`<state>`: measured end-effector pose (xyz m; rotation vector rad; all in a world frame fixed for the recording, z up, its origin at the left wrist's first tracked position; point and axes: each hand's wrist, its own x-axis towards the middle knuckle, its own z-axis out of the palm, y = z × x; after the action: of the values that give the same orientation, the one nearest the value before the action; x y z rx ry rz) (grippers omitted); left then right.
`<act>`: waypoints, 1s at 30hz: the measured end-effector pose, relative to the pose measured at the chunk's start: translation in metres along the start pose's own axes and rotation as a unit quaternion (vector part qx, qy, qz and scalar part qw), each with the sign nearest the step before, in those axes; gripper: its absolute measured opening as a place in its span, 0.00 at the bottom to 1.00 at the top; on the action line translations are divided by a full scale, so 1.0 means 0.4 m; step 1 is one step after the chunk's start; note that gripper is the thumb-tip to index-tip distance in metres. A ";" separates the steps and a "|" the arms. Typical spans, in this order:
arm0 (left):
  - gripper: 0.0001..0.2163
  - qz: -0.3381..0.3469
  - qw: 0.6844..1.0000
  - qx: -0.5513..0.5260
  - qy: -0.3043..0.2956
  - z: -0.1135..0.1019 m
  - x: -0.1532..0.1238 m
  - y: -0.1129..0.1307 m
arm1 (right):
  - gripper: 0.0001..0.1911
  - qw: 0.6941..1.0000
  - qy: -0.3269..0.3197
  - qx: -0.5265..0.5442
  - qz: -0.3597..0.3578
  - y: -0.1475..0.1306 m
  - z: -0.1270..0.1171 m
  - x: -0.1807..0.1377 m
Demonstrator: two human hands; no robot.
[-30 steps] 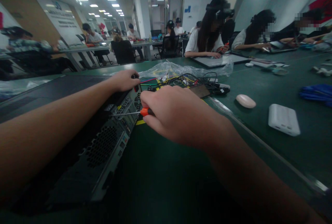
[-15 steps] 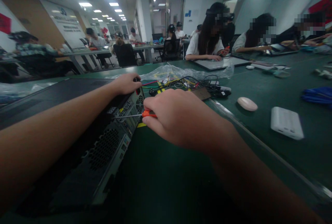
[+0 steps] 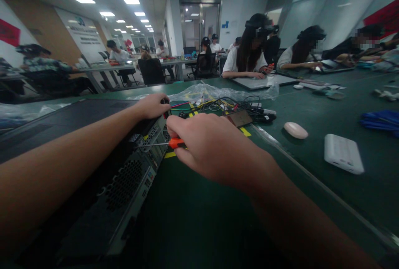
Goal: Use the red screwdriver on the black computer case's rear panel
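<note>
A black desktop computer case [image 3: 93, 165] lies on its side on the green table [image 3: 199, 219], its rear panel with vents and ports facing right. My right hand [image 3: 212, 148] is closed around an orange-handled screwdriver [image 3: 175, 143]; its metal shaft points left and its tip touches the rear panel. My left hand [image 3: 154, 105] rests curled over the far top corner of the case, gripping its edge.
Tangled coloured cables [image 3: 218, 104] and a clear plastic bag [image 3: 215, 90] lie beyond the case. A pink oval object [image 3: 295, 130] and a white rectangular box [image 3: 343, 154] sit to the right. Several people work across the table and at other tables behind.
The view has tilted slightly. My right hand with the screwdriver has shifted a little left along the rear panel. My left hand stays on the case corner.
</note>
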<state>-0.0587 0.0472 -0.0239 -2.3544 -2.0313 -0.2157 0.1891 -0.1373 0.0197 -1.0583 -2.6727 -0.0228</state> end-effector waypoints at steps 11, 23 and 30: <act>0.29 0.010 1.000 -0.006 0.018 0.003 -0.007 0.000 | 0.10 1.000 0.001 -0.006 -0.006 -0.005 -0.009 0.001; 0.31 0.008 0.996 -0.082 -0.014 0.000 -0.023 -0.019 | 0.19 0.990 0.033 0.120 -0.065 0.011 0.023 0.003; 0.32 0.008 0.995 -0.087 -0.046 0.011 -0.020 -0.062 | 0.15 0.969 0.017 0.216 -0.117 0.030 0.046 0.019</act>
<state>-0.0840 0.0436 -0.0308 -2.5262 -2.1150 -0.3011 0.1875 -0.1216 0.0030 -0.6002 -2.5823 0.4675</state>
